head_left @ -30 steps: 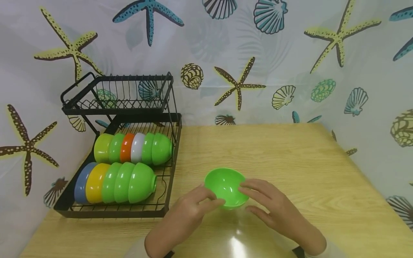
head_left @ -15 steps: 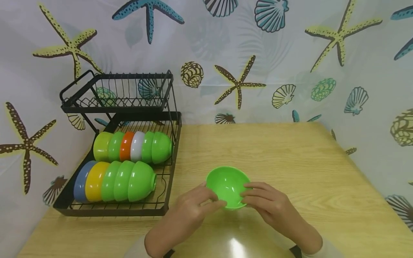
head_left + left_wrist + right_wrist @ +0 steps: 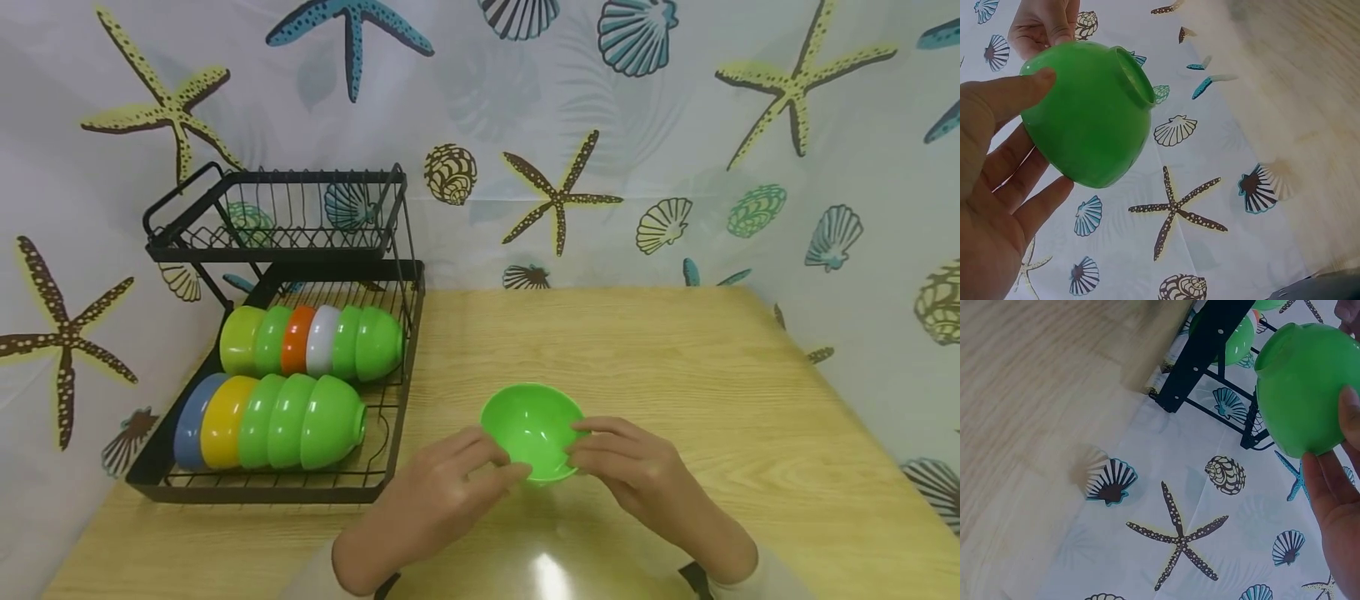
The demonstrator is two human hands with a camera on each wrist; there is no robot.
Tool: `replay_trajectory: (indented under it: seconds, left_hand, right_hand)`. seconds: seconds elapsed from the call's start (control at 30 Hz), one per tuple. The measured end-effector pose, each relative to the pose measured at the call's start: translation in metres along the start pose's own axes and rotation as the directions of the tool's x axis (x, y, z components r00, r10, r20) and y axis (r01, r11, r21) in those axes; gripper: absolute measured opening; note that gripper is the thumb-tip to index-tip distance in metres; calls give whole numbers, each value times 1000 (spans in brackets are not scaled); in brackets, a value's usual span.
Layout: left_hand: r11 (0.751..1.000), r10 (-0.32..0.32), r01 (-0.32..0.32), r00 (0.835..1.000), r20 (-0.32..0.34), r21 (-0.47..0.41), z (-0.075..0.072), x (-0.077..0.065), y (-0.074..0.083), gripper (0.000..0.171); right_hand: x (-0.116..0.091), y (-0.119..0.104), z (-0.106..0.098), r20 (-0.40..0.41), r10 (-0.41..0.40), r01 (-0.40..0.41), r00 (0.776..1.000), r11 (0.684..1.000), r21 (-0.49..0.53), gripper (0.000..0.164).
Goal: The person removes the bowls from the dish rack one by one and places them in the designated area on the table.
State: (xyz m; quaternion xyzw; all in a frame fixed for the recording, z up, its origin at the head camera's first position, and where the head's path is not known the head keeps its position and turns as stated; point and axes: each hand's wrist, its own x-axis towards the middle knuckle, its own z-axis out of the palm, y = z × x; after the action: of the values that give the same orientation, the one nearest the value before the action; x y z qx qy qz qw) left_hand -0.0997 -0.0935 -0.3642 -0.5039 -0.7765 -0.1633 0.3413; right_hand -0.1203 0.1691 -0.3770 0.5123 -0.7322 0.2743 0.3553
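Observation:
A glossy green bowl [image 3: 534,429] is held above the table, its hollow side tipped toward the head camera. At its near left rim, my left hand [image 3: 452,483] grips it; the left wrist view has the thumb [image 3: 1038,84] on the outer wall and the fingers at the edge. My right hand [image 3: 637,467] pinches the right rim, with fingertips just over the edge. In the right wrist view the bowl [image 3: 1304,387] shows its outer wall and foot ring, with my right thumb pressed on that wall.
On the left stands a black two-tier dish rack [image 3: 270,493]. Its lower tier bears two rows of nested bowls on their sides, ending in green bowls [image 3: 326,423]. A wood-grain table [image 3: 675,358] extends right, before a sea-patterned cloth [image 3: 480,100].
My right hand's fingers, spread loosely at the rim one second ago, have drawn together and closed on the bowl. The bowl has shifted slightly right and up; my left hand keeps its grip.

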Motion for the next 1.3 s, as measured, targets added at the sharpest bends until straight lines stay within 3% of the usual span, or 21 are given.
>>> replay_trajectory:
  seconds: [0.23,0.4,0.57,0.7,0.8,0.87,0.93,1.07,1.3]
  left_hand:
    - [1000,-5,5,1000,20,-4,-2,-2,-5,41]
    - [998,-64,65,997,44,-24,-4,-6,-9,54]
    - [984,-174,177,979,103,-23,-10,-13,-18,72]
    - [976,-216,219,965,150,1,-14,-21,-26,76]
    - [971,-237,239,955,177,13,-15,-28,-30,77]
    - [968,-248,250,950,189,12,-15,-33,-32,77]
    - [967,-253,256,947,199,11,-15,-36,-34,76]
    - [966,-256,260,940,225,13,-16,-42,-36,74]
    - [953,-298,303,910,287,30,-17,-49,-36,77]
  right_hand:
    - [4,4,3,-9,20,-20,1000,1000,-7,27]
    - [3,11,1,1,67,-67,998,998,4,28]
    - [0,21,1,7,150,-150,989,989,0,32]
    - [-1,33,5,31,198,-197,980,979,-49,30]
    - [-1,44,10,59,226,-219,972,969,-113,11]
    - [-1,51,15,79,249,-234,965,959,-160,11]
    - [-1,60,19,102,284,-260,954,945,-198,22]
    - [-4,74,28,152,382,-341,912,910,-236,18]
    - [-10,90,38,235,503,-444,832,857,-263,14]
